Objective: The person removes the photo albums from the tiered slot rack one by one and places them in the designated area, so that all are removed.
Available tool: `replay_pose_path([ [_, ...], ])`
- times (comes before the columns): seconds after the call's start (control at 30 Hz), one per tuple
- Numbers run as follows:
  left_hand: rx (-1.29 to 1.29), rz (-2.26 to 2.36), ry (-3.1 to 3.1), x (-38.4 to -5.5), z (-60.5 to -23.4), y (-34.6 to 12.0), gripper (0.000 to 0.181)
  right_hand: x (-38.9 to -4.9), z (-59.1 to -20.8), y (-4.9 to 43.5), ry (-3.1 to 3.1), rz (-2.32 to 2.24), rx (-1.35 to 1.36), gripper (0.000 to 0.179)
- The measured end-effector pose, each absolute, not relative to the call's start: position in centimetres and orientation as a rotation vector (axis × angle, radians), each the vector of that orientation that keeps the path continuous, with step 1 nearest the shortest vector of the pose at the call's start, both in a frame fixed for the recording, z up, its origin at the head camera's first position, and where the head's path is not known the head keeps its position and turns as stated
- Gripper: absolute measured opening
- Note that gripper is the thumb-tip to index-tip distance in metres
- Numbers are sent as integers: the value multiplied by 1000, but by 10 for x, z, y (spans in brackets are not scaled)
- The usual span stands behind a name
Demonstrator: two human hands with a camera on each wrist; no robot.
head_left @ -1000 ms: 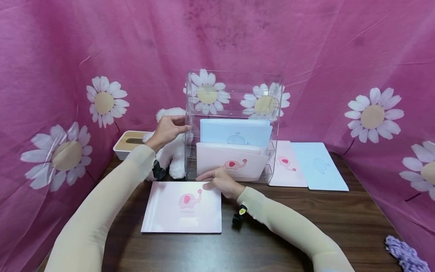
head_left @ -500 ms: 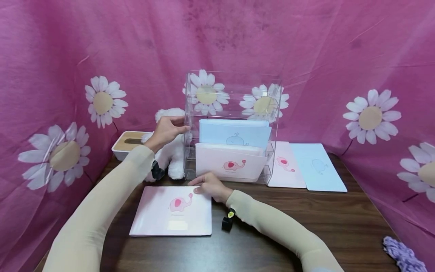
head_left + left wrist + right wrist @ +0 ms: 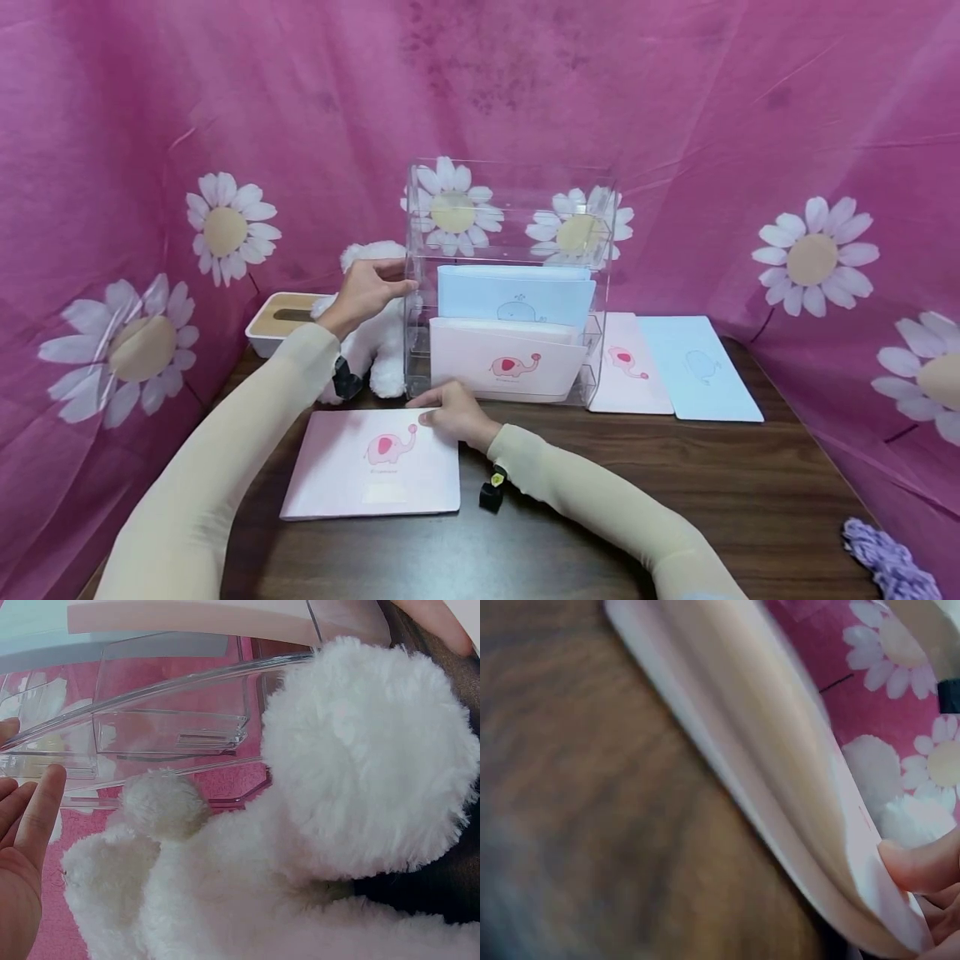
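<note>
My right hand pinches the top right corner of a pink notebook with an elephant picture, low over the table. The right wrist view shows the thumb on the cover, and the notebook's edge gapes a little. My left hand grips the left side of a clear tiered rack, thumb and fingers about its side edge. A blue whale notebook stands in a middle tier. In front of it, a pink elephant notebook leans in the bottom tier.
A white plush toy stands against the rack's left side, with a wooden-lidded box behind. Right of the rack lie a pink notebook and a blue one. Something purple and knitted lies at the right edge.
My right hand has drawn the pink notebook to the left and slightly toward me, away from the rack. The left hand stays on the rack's side.
</note>
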State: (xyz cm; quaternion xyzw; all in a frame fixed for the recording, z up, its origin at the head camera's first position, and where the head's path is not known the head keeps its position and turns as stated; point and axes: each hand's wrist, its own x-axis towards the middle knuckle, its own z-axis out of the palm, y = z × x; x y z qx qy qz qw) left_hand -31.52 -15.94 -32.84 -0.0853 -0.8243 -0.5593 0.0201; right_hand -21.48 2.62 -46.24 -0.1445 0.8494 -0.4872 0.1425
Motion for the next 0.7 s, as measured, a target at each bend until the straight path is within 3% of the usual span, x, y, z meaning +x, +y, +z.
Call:
replay_pose_path([
  [0.7,-288,-1743,-2527,-317,-330,-159,50,-209,-453,22,2783,-1010,-600,28],
])
